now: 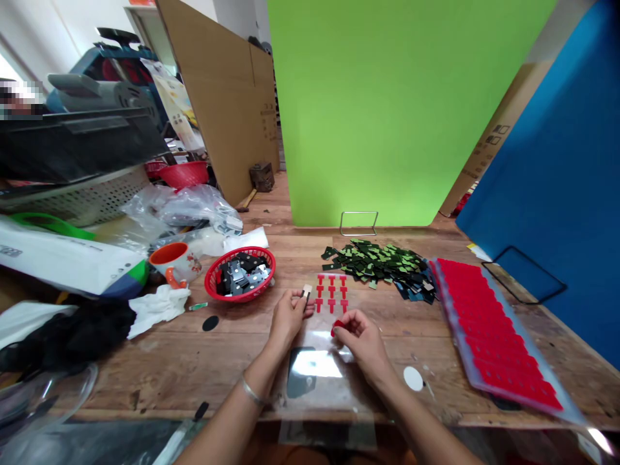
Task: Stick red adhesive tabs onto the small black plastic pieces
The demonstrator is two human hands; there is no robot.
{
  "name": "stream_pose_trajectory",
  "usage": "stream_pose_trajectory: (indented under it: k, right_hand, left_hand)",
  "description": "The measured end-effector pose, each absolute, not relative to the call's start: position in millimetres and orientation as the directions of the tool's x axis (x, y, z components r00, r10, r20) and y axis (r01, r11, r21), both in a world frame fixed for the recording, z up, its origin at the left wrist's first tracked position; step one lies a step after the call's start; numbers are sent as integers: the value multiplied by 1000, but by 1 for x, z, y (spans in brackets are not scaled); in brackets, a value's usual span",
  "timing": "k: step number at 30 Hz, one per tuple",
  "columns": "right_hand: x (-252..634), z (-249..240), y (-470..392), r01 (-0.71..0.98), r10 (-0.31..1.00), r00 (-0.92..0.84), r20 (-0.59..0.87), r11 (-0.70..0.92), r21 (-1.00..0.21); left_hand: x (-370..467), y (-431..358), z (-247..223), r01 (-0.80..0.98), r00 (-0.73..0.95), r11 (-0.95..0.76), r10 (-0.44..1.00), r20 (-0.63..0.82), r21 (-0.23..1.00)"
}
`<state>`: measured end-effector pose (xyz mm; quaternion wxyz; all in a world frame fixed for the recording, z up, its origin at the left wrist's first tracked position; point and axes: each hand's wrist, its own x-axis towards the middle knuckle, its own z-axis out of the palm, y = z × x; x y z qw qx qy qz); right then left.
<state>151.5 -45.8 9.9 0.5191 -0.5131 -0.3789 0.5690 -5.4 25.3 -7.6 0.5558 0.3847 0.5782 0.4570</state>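
Low over the middle of the wooden table, my left hand (289, 314) pinches a small flat black and beige piece (307, 292). My right hand (361, 336) is closed on a small red piece (338, 327); its exact shape is partly hidden by the fingers. Between and just beyond my hands lie rows of red T-shaped pieces (331, 289) on a clear sheet. A shiny transparent sheet (322, 387) covers the table nearest me. Behind the red rows spreads a heap of small green and black pieces (380, 261).
A red basket (271, 274) of black and silver pieces stands left, beside an orange-rimmed mug (175, 263). At right lies a plastic sheet of red pieces (491, 329). Green (402, 116) and blue (557, 194) panels stand behind. A black disc (210, 323) and white disc (413, 379) lie on the wood.
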Motion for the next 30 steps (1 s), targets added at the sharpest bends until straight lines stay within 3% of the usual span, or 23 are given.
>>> stream_pose_trajectory:
  k: [4, 10, 30]
  right_hand:
    - [154, 7, -56, -220, 973, 124, -196, -166, -961]
    - [147, -3, -70, -155, 983, 118, -141, -122, -980]
    - [136, -6, -76, -38, 977, 176, -120, -115, -993]
  left_hand:
    - [0, -7, 13, -127, -9, 350, 935, -354, 928]
    - [16, -60, 16, -364, 143, 579, 809, -571, 730]
    - [22, -69, 10, -371, 192, 578, 813, -549, 727]
